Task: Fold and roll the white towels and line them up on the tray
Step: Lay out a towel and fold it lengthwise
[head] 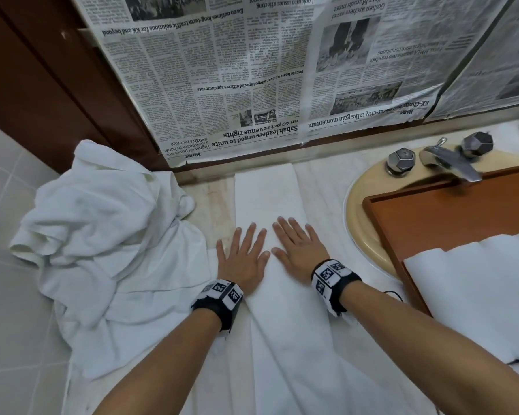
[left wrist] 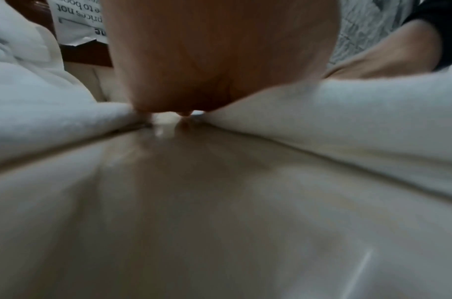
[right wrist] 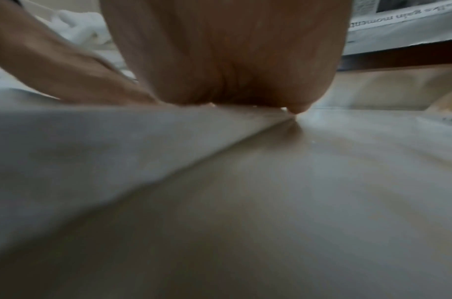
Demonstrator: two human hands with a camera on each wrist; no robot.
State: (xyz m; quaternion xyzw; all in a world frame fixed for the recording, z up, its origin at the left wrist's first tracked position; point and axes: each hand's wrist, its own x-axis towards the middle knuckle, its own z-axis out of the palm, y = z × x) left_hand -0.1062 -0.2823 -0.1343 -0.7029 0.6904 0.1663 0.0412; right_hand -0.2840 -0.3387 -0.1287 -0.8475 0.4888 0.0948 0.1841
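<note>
Both my hands lie flat, palms down and fingers straight and spread, side by side on the folded white towel, a long strip running away from me across the marble counter towards the newspaper-covered wall. My left hand presses on the strip's left edge, its outer fingers reaching past onto the counter; my right hand presses on the middle of the strip, and neither grips anything. A crumpled heap of white towels sits just to the left. To the right, a wooden tray rests over the beige sink below the chrome faucet, with rolled white towels lying in it side by side.
</note>
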